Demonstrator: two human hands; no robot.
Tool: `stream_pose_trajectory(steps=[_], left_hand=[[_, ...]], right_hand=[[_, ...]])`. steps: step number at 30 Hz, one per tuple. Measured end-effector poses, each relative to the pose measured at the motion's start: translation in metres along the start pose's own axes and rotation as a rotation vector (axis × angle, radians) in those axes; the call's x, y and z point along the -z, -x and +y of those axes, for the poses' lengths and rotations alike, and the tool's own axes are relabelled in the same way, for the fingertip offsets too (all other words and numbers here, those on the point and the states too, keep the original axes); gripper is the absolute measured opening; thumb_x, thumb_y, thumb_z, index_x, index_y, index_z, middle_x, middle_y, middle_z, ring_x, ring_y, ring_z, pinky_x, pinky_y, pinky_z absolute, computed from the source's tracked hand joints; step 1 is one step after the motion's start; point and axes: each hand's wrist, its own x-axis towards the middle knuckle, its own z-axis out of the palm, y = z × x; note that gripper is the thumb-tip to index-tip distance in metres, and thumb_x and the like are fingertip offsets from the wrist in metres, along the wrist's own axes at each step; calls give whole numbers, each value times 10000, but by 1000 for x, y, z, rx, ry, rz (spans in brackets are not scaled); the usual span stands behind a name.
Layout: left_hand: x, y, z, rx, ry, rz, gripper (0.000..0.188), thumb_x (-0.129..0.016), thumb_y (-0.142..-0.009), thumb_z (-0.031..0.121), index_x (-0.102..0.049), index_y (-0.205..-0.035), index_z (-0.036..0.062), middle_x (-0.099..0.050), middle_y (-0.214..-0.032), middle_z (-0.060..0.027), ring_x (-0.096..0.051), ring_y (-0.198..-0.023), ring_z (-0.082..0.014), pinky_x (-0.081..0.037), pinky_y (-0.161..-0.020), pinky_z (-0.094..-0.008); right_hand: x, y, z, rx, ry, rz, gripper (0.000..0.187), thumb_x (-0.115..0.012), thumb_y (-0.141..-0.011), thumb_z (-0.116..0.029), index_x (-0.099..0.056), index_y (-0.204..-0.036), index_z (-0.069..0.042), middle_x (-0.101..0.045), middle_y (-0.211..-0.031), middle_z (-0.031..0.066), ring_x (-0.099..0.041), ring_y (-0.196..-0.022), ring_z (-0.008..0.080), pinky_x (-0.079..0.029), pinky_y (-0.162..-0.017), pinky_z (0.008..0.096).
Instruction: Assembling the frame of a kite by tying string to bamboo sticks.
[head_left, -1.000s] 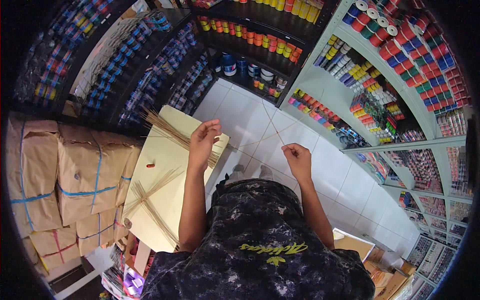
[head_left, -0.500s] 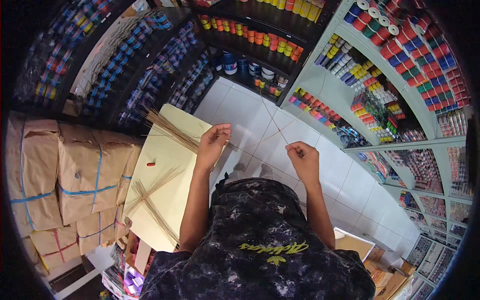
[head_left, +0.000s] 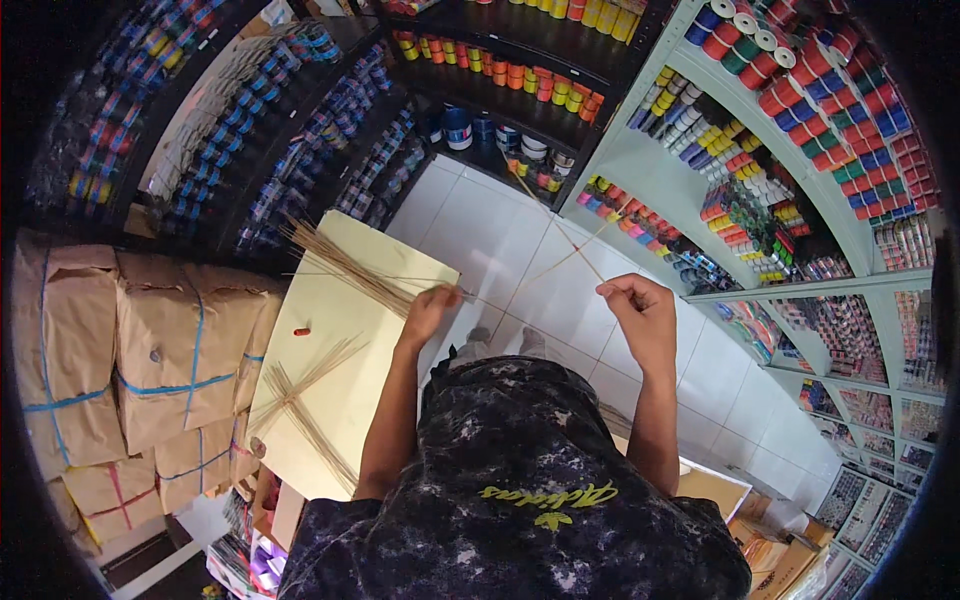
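In front of me, my right hand (head_left: 645,310) pinches the lower end of a thin tan stick (head_left: 590,263). That stick slants up and away to the left, and a second thin tan strand (head_left: 548,268) crosses it. The crossing strand bends back toward my left hand (head_left: 430,312), whose fingers are pinched together on its end by the table's right edge. Left of that hand, a loose bundle of thin tan sticks (head_left: 345,262) lies on the pale yellow table (head_left: 375,350). Closer to me, more sticks lie crossed in an X (head_left: 292,400).
A small red object (head_left: 302,331) sits on the table. Brown paper parcels (head_left: 175,340) tied with cord are stacked at the left. Dark shelves (head_left: 500,85) with colourful spools stand ahead, pale green shelves (head_left: 640,155) at the right. Cardboard boxes (head_left: 780,560) lie at the lower right.
My right hand has moved right and slightly nearer to me, the crossed sticks shifting with it. My left hand has lowered, its fingers now turned down and closed together.
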Motion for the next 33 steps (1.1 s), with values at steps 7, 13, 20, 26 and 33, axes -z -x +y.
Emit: stream_pose_trajectory(steps=[7,13,20,26,33], left_hand=[[3,33,14,39,24,-160,461,-482,-1032,381,-664,-898,-20,-648,-830,-57,-580,-801,-159,-464,-765,-314],[2,43,40,-63,-78,-23,371,-512,-1029,301,-589,-826,0,-563,-750,-12,-514,-758,-108,-436,-718,-275],[-19,45,91,-94,-8,4,300,-557,-999,230,-606,-855,-28,-565,-690,-25,-480,-658,-93,-417,-614,-283],[-10,43,93,-100,-246,39,277,-580,-980,228,-615,-868,-23,-570,-652,-66,-485,-580,-146,-433,-582,-303],[-8,63,49,-179,-342,-30,188,-652,-888,102,-666,-1061,29,-673,-830,-135,-655,-776,-234,-524,-675,-346]], right_hand=[[22,-13,9,29,-48,100,110,-635,-889,-43,-731,-896,10,-614,-704,-41,-466,-620,2,-347,-552,182],[31,-18,4,-48,-83,111,133,-624,-905,-87,-728,-892,-6,-616,-713,-48,-391,-565,1,-283,-499,194],[29,-29,20,-170,-377,64,182,-620,-916,-144,-703,-957,12,-419,-621,-88,-289,-500,3,-206,-449,202],[18,-34,38,-208,-494,6,195,-609,-921,-134,-681,-986,35,-376,-636,-86,-270,-492,4,-193,-441,204],[10,-38,48,-262,-468,-31,144,-589,-932,-105,-639,-968,26,-485,-696,-45,-314,-487,3,-244,-432,187]])
